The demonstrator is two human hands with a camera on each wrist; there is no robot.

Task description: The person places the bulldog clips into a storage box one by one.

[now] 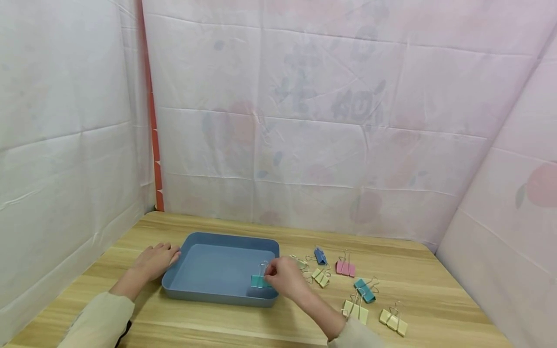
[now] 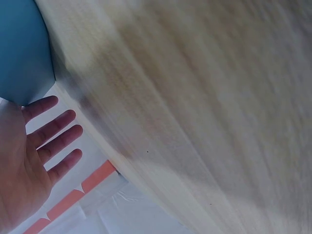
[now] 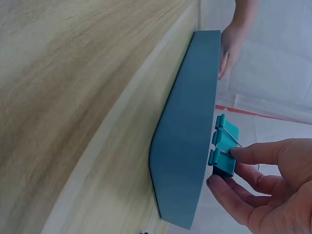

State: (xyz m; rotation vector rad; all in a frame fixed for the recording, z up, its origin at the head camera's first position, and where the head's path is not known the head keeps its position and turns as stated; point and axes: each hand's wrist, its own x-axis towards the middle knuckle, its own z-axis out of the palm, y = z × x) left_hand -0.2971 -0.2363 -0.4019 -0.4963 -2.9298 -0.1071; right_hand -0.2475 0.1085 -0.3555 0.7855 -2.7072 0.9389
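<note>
A teal binder clip [image 3: 226, 141] is pinched between the thumb and fingers of my right hand [image 1: 287, 277]. In the head view this clip shows over the right end of a shallow blue tray [image 1: 217, 267], its wire handles pointing up. The right wrist view puts it just above the tray's rim. My left hand [image 1: 156, 261] rests at the tray's left side with its fingertips at the rim. Seen from the left wrist, the fingers [image 2: 58, 141] are extended and spread beside the tray's corner.
Right of the tray lie several binder clips: a blue one [image 1: 320, 256], a pink one [image 1: 345, 268], a teal one [image 1: 364, 291] and several yellow ones, including one [image 1: 393, 322] at the front right. White printed sheets [image 1: 313, 116] hang around the wooden table [image 1: 439, 309].
</note>
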